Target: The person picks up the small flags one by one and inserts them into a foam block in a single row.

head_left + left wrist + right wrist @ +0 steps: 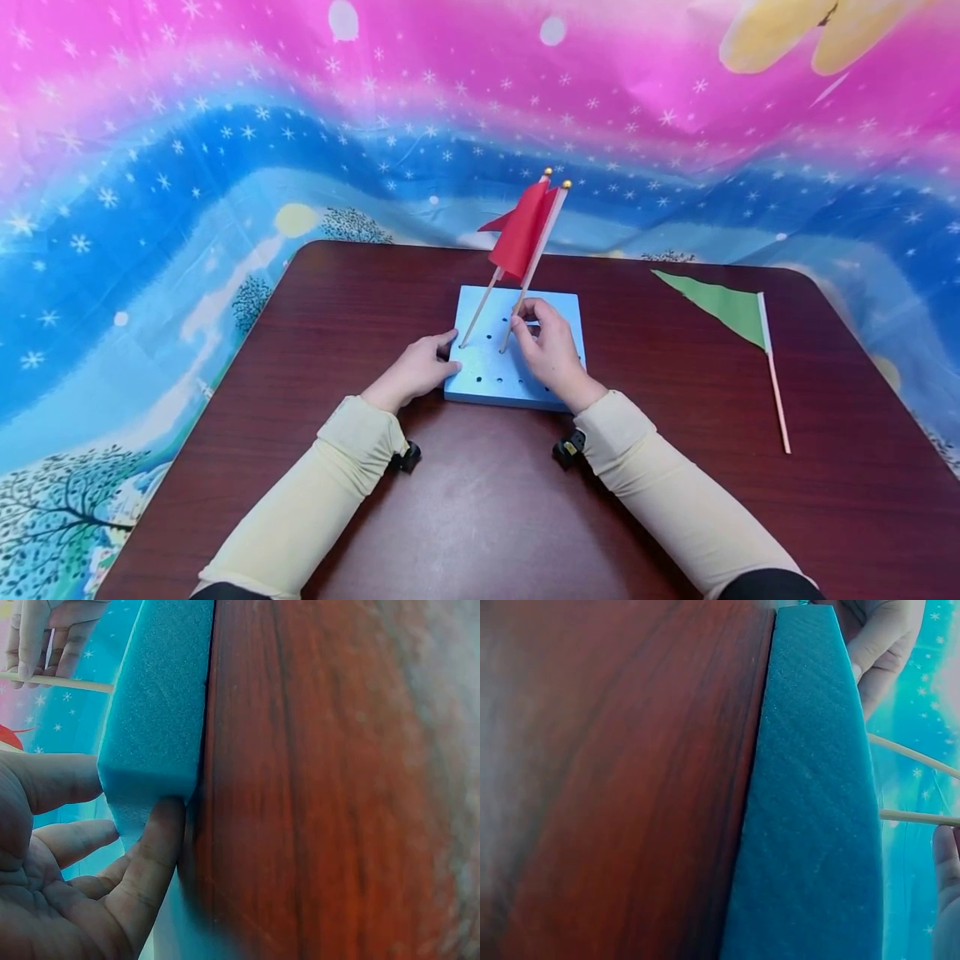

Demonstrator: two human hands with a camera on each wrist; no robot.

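Note:
A light blue board (480, 390) with rows of small holes lies on the table. Its thick side (161, 690) looks like foam. My left hand (416, 371) holds the board's left edge between thumb and fingers. Two red flags with gold ball tips lean to the right above the board. One red flag's stick (480, 312) stands at a hole near the left edge. My right hand (551, 346) pinches the other red flag's stick (531, 275) low down, between thumb and forefinger. That stick's lower end meets the board's top; how deep it sits, I cannot tell.
On the right of the dark wooden table (337, 292) lies a green flag (723, 310) on a pale stick, its tip pointing left. A pink and blue patterned cloth (225, 125) hangs behind and around the table.

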